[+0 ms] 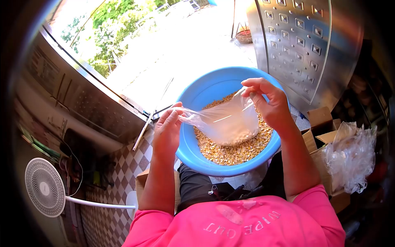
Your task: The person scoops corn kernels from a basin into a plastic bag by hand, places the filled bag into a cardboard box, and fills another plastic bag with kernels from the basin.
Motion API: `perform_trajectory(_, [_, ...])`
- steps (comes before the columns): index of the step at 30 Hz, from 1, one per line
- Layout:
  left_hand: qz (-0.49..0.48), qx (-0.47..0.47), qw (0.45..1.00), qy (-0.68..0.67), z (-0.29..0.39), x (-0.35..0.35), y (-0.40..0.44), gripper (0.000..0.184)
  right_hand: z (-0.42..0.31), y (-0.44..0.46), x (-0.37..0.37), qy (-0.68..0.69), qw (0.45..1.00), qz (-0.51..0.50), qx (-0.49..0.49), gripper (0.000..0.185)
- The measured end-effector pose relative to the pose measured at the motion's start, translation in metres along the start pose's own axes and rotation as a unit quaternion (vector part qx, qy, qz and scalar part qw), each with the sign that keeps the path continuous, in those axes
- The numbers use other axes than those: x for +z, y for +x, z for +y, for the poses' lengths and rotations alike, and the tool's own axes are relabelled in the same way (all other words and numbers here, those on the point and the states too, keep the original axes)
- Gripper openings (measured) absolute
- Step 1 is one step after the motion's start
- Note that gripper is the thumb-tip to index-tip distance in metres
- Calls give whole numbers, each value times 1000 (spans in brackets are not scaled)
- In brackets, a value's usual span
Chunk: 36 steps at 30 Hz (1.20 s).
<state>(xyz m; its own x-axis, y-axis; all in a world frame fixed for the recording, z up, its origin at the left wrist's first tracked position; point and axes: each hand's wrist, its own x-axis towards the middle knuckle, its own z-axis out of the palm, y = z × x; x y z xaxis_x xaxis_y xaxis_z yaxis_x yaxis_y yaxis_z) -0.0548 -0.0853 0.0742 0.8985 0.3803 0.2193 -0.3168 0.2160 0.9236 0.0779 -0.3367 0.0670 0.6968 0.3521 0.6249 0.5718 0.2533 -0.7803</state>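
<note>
A clear plastic bag (pixel 230 123) is stretched between my two hands, with some pale kernels showing at its bottom. My left hand (pixel 166 125) pinches one top corner of it, at the left rim of the basin. Above the basin's right side, my right hand (pixel 269 101) grips the opposite corner between thumb and fingers. Below the bag stands a wide blue basin (pixel 214 78) in front of my lap. Dried corn kernels (pixel 224 155), yellow and whitish, cover its bottom. Part of the corn is hidden behind the bag.
A cardboard box (pixel 321 119) with a bundle of clear plastic bags (pixel 349 156) stands at my right. On the left is a white fan (pixel 45 187) on the checkered floor (pixel 123 168). An embossed metal door (pixel 300 49) stands beyond the basin, and a wicker basket (pixel 244 36) sits outside.
</note>
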Motion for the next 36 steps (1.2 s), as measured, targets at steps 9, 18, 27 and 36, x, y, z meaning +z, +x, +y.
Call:
perform_trajectory(9, [-257,-67,959,97,-34,64,-4,57,-33,-13,22,-174,956,-94,-219,28])
perform_trajectory(18, [-245,-100,951,159,-51,64,-5,23,-7,-9,22,-44,990,-64,-115,24])
perform_trajectory(27, [-240,-92,950,177,-48,60,-9,30,11,-14,17,-117,976,-185,-1,6])
perform_trajectory(36, [-191,-228,949,-105,-61,40,3,34,10,-17,15,-99,949,-299,13,9])
